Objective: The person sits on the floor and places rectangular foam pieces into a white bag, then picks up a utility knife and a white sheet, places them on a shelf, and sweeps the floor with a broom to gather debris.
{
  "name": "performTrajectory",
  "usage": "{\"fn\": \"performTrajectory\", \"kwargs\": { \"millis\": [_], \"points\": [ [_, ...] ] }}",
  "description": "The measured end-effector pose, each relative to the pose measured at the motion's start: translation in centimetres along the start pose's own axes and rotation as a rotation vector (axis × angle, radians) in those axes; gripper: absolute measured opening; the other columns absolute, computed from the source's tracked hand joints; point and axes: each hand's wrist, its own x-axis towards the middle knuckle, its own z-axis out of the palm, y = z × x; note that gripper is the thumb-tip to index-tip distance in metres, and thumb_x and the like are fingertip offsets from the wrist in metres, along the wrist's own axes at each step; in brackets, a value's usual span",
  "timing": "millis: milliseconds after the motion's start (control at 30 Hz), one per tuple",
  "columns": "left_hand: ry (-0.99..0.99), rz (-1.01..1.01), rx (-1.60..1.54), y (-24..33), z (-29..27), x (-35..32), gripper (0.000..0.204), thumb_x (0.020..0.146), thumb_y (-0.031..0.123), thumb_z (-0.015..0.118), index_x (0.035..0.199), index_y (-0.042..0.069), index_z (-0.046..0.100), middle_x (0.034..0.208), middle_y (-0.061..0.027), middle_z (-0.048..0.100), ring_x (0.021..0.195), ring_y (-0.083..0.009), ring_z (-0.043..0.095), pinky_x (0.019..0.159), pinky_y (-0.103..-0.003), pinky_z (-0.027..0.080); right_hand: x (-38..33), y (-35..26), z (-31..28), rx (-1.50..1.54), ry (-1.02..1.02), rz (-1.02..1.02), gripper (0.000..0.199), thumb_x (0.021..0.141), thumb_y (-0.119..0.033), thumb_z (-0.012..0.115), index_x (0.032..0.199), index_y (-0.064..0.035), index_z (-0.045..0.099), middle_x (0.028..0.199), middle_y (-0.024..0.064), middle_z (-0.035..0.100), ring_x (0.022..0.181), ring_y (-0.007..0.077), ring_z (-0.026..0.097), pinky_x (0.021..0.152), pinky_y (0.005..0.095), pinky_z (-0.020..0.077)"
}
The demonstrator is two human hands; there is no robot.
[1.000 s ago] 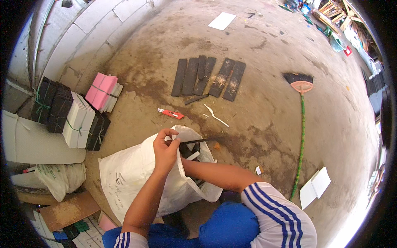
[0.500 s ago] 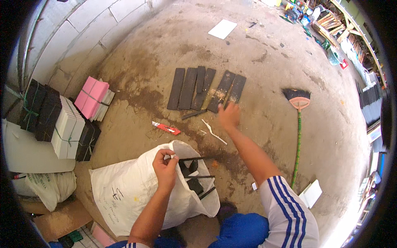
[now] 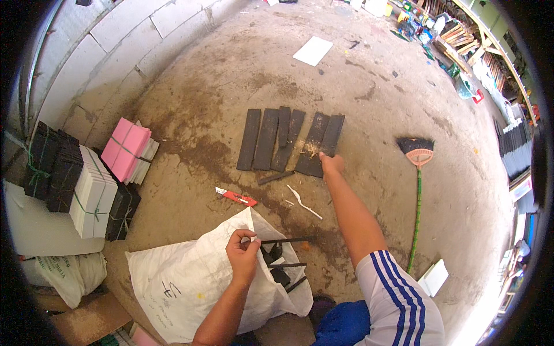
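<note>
Evidently the work in hand stood partway along: several thin black strips (image 3: 288, 265) already sat in the mouth of the white woven sack (image 3: 190, 277), some with their ends poking out past the rim, while a row of flat dark slats (image 3: 265, 139) lay outside it on the concrete floor (image 3: 369, 202). How much the sack held deeper down could not be told, since its wall hid the inside.

The right hand (image 3: 332, 165) was stretched out to the near end of the rightmost slat (image 3: 334, 130), its thumb against the dark surface; whether the fingers had closed on it or only rested there, I could not tell. The other slats lay side by side to the left of that hand, dusted with pale crumbs on the nearest one, and a short narrow piece (image 3: 284, 127) lay on top of them. A thin dark offcut (image 3: 276, 177) lay nearer the person, left of the right hand.

The left hand (image 3: 242, 254) had thumb and forefinger pinched together on the sack's rim, with the strips just to its right. Beyond this hand lay a red utility knife (image 3: 236, 197), and a crooked white sliver (image 3: 304, 203) lay between the two hands.
</note>
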Motion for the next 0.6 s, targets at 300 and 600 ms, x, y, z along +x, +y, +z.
{"fn": "performTrajectory", "kwargs": {
  "millis": [300,600],
  "points": [
    [-0.023,-0.029,-0.017,0.0,-0.4,-0.2,0.018,0.084,-0.006,0.067,0.098,0.004,0.062,0.083,0.0046,0.056,0.061,-0.0002,0.046,0.054,-0.019,0.034,-5.6,-4.0,4.9,-0.393,0.187,-0.05,0.083,0.078,-0.043,0.083,0.139,-0.0003,0.045,0.138,0.0261,0.054,0.121,0.0441,0.059,0.101,0.0516,0.0483],
    [-0.061,-0.054,-0.074,0.1,-0.3,-0.3,0.019,0.086,-0.006,0.067,0.1,0.004,0.062,0.081,0.0053,0.056,0.06,-0.0001,0.045,0.053,-0.019,0.032,-1.7,-3.9,7.5,-0.028,0.027,-0.17,0.074,0.08,-0.035,0.081,0.132,0.006,0.046,0.131,0.0282,0.059,0.12,0.0455,0.059,0.103,0.0495,0.0454]
  ]
}}
